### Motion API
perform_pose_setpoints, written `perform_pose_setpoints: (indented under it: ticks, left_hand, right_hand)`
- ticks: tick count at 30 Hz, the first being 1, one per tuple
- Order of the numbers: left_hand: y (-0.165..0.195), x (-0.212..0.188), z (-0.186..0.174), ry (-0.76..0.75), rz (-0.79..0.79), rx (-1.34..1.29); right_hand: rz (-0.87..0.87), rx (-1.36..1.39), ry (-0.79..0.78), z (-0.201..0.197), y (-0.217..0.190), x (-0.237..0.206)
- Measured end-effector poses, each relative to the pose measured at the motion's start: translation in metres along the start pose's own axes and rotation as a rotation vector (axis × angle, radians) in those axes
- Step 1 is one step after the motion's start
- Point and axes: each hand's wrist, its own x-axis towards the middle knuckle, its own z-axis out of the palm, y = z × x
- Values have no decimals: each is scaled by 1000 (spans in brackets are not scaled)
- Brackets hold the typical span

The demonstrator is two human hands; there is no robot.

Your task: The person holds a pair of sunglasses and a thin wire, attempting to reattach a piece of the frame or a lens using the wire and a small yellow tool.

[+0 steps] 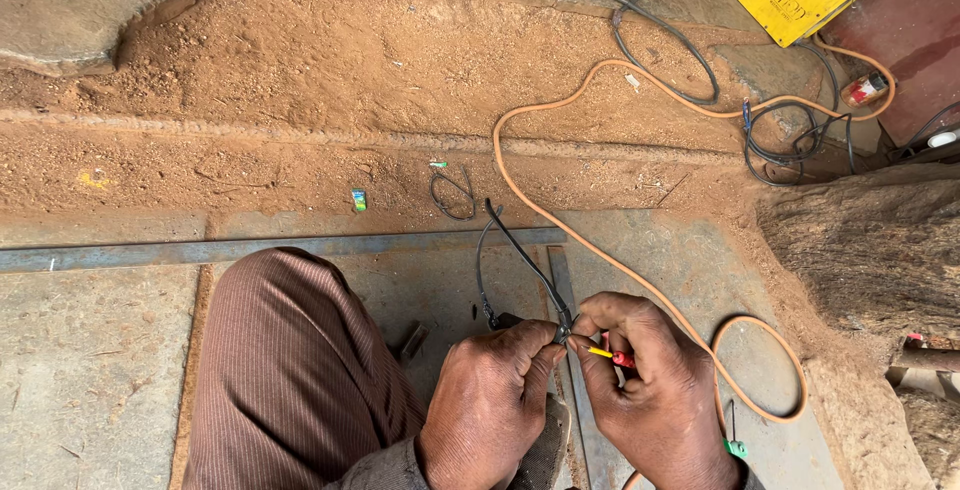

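Pinching together over a metal strip (560,280), the 2 hands meet fingertip to fingertip, knuckles up. The left hand (490,400) grips the end of a thin black cable (520,255) that loops away ahead of it; the right hand (650,390) is closed on a small yellow-and-red screwdriver (608,354). An orange hose (590,240) curls past the right hand.

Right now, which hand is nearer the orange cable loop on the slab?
Right. The right hand sits just beside the orange cable loop, which curves round its outer side. The left hand is further off, on the other side of the right hand.
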Motion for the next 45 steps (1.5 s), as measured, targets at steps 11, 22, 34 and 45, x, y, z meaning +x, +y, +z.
perform_pose_setpoints:
  ticks: [11, 22, 34, 45]
  left_hand:
    - [-4, 1, 1, 40, 90, -86]
    - [-13, 3, 5, -48, 99, -186]
    - [-20, 5, 6, -161, 89, -205]
    - [-24, 6, 11, -176, -1, -364]
  right_hand:
    - [-23, 48, -14, -5, 4, 3]
    - [377, 521, -265, -14, 36, 6]
    - [428, 753, -309, -21, 39, 12]
    - [487, 714, -378, -27, 43, 13]
